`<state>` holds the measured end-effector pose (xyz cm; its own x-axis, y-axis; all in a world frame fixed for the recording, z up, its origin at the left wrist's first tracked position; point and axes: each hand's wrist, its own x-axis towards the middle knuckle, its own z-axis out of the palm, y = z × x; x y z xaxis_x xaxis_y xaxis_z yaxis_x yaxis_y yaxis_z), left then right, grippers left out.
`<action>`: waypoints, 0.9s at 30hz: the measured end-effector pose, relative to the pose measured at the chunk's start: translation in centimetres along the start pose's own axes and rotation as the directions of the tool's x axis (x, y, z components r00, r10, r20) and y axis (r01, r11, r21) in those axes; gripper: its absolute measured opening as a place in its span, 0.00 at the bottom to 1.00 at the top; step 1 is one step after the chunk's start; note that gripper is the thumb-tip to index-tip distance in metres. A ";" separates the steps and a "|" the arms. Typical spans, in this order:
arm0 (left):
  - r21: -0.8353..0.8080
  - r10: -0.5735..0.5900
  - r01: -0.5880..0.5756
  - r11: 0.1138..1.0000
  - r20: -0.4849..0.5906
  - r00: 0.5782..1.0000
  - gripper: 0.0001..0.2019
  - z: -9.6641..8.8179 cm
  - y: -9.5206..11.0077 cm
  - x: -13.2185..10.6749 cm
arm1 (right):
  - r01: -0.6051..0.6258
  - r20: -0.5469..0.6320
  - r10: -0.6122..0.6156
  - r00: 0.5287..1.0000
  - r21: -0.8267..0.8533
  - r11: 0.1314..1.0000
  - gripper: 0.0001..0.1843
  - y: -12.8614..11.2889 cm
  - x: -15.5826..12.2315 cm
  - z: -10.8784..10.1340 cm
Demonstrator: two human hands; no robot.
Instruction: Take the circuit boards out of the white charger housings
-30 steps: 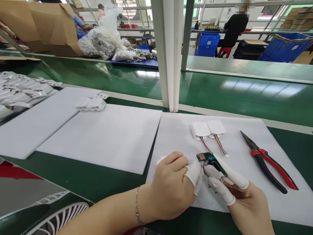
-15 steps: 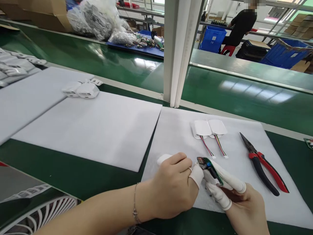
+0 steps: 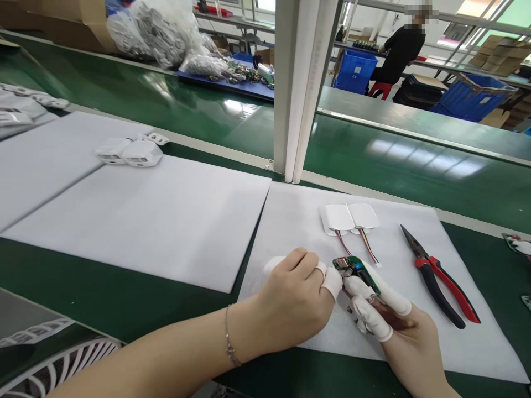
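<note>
My right hand point(image 3: 409, 326), with white finger cots on its fingers, grips a small green circuit board point(image 3: 367, 276) that carries a metal connector and a blue glow. My left hand point(image 3: 294, 296) is closed in a pinch right beside the board's left end; whatever its covered fingertips hold is hidden. Behind that hand a white rounded piece point(image 3: 272, 264) shows in part. Two white battery packs point(image 3: 339, 217) with coloured wires lie beyond the hands. To the right rest long-nose pliers point(image 3: 440, 282) with red and black handles.
White foam sheets point(image 3: 166, 221) cover much of the green bench point(image 3: 103, 282). White plastic housings point(image 3: 141, 153) sit on the left sheets. A pale upright post point(image 3: 292, 94) stands at the bench's back. More circuit boards point(image 3: 518, 244) lie at the right edge. A person point(image 3: 402, 47) sits far behind.
The circuit board has turned in my right hand, so its metal connector shows more. My left hand stays pinched close to it. The whole view has shifted slightly.
</note>
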<state>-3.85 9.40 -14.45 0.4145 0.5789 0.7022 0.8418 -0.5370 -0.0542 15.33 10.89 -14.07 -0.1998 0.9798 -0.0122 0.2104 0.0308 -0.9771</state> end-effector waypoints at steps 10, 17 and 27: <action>-0.136 -0.005 0.013 0.991 0.064 0.998 0.14 -0.3 -0.7 0.0 | -0.114 0.209 0.130 0.969 -0.086 0.990 0.19 -0.9 0.9 -1.6; -0.197 -0.023 0.017 0.980 -0.025 0.999 0.14 -0.1 -0.2 0.0 | -0.049 0.217 0.052 0.975 -0.019 0.999 0.14 -1.6 0.6 -1.0; -0.167 0.004 -0.023 0.986 -0.115 0.993 0.11 0.4 0.5 -0.2 | 0.071 0.294 -0.075 0.953 0.022 0.997 0.16 -1.3 0.2 -0.9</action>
<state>-3.40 9.25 -14.94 0.3750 0.5023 0.7792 0.7624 -0.6452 0.0489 15.85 11.23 -12.64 -0.4872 0.8733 -0.0010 0.1746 0.0963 -0.9799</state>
